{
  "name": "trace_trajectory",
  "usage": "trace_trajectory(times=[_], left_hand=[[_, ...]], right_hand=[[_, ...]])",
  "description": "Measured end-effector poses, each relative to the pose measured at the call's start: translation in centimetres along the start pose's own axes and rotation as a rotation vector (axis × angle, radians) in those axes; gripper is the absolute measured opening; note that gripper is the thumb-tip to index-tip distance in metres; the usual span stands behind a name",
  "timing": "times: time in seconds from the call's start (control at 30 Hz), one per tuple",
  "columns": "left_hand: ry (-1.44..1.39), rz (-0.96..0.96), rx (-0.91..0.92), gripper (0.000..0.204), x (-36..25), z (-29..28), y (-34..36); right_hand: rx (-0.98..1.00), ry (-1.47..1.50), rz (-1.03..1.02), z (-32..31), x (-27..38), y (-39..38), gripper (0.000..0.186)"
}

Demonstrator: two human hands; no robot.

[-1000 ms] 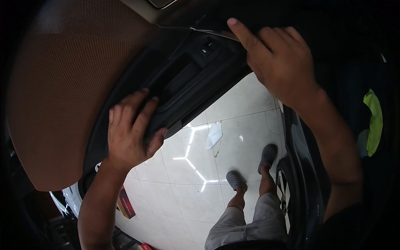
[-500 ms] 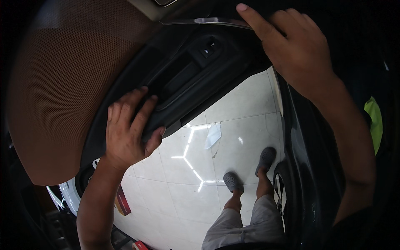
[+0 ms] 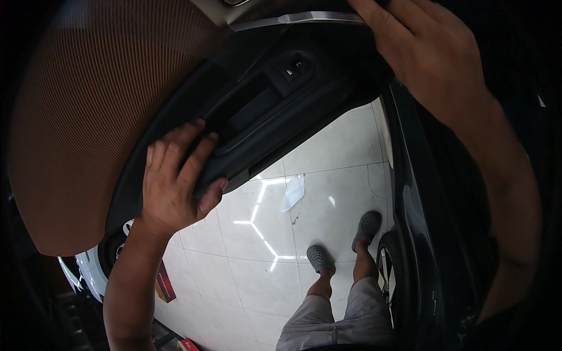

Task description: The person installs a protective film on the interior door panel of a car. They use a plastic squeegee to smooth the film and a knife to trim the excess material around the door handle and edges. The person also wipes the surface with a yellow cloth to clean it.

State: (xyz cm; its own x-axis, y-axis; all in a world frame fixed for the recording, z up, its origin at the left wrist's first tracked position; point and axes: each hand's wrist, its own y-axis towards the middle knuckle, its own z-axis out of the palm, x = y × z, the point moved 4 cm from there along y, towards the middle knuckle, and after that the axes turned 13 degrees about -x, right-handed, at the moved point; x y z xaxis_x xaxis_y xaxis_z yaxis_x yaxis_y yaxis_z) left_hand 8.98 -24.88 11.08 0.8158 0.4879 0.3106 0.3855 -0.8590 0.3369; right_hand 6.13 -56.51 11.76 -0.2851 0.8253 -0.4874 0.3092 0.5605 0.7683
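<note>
My left hand [image 3: 178, 181] rests on the black door panel [image 3: 316, 82], fingers spread over the edge beside its recessed pull pocket [image 3: 243, 111]. A small switch [image 3: 289, 72] sits at the pocket's far end. My right hand [image 3: 424, 52] is at the upper right, index finger stretched toward the end of a silver trim strip [image 3: 319, 17]; its fingertips are cut off by the top edge, so contact is unclear. A brown perforated mesh panel [image 3: 93, 134] fills the left side.
Below is a glossy tiled floor [image 3: 234, 275] with a pale sheet [image 3: 294, 193], my feet in grey clogs and a red box [image 3: 165, 284]. A dark car body [image 3: 430, 245] with a wheel [image 3: 386, 263] stands at the right; a white car [image 3: 88, 269] is at lower left.
My right hand has slid up and right, and more of the silver strip shows. My left hand stays on the panel. The green cloth at right is now out of sight behind my forearm.
</note>
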Motion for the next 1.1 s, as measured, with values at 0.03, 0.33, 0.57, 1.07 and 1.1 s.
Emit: trace_trajectory(times=[0.03, 0.33, 0.57, 1.07, 1.1], left_hand=[[0.0, -0.002, 0.002, 0.057, 0.0, -0.1, 0.0], [0.0, 0.013, -0.017, 0.057, 0.0, -0.1, 0.3], [0.011, 0.015, -0.013, 0.057, -0.3, -0.2, 0.3], [0.007, -0.004, -0.006, 0.056, -0.2, -0.2, 0.4], [0.007, -0.005, -0.006, 0.056, -0.2, -0.2, 0.4]], right_hand=[[-0.025, -0.018, -0.019, 0.1, -0.1, -0.1, 0.031], [-0.01, -0.066, -0.019, -0.1, -0.8, 0.4, 0.033], [-0.021, -0.071, -0.037, -0.1, -1.2, 0.1, 0.034], [-0.032, -0.123, -0.092, -0.5, -2.0, 0.1, 0.031], [-0.031, -0.13, -0.098, -0.5, -2.0, 0.1, 0.031]])
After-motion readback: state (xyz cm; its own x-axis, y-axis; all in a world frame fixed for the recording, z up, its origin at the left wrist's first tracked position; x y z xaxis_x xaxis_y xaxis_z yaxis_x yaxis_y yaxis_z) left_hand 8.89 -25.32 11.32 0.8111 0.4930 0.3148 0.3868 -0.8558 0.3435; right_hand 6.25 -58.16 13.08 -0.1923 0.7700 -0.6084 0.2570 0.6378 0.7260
